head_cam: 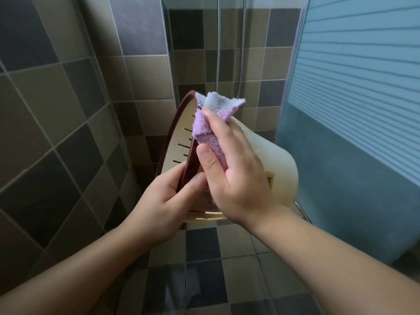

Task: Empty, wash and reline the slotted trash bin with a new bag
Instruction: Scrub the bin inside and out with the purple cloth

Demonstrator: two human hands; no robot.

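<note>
Bin (278, 160): cream plastic, tipped on its side and held up in the air over the tiled floor (231, 251), mouth turned to the left, base to the right. Rows of dark slots showed on the inner wall.
Rim (167, 142): a maroon ring ran round the bin's mouth, edge-on to the camera.
Label (270, 178): a small yellowish sticker sat on the bin's outer wall, partly hidden behind the right hand; the print was too small to read.
Left hand (166, 205): its grip was clenched on the lower part of the rim, thumb on the near face, fingers curled behind, holding the bin up.
Right hand (236, 178): its grip was closed round the cloth, thumb across the front, fingertips pinching near the top, and the hand lay against the bin's outer wall just beside the rim.
Cloth (209, 123): fluffy, lilac on one face and pale blue-grey on the other, bunched up; its loose end stuck out above the fingers and stood at the upper edge of the rim.
Walls (68, 98): brown, tan and grey square tiles, left and behind.
Hose (218, 48): a metal shower hose hung down the back wall.
Door (354, 110): frosted, striped glass panel stood at the right, close behind the bin.
</note>
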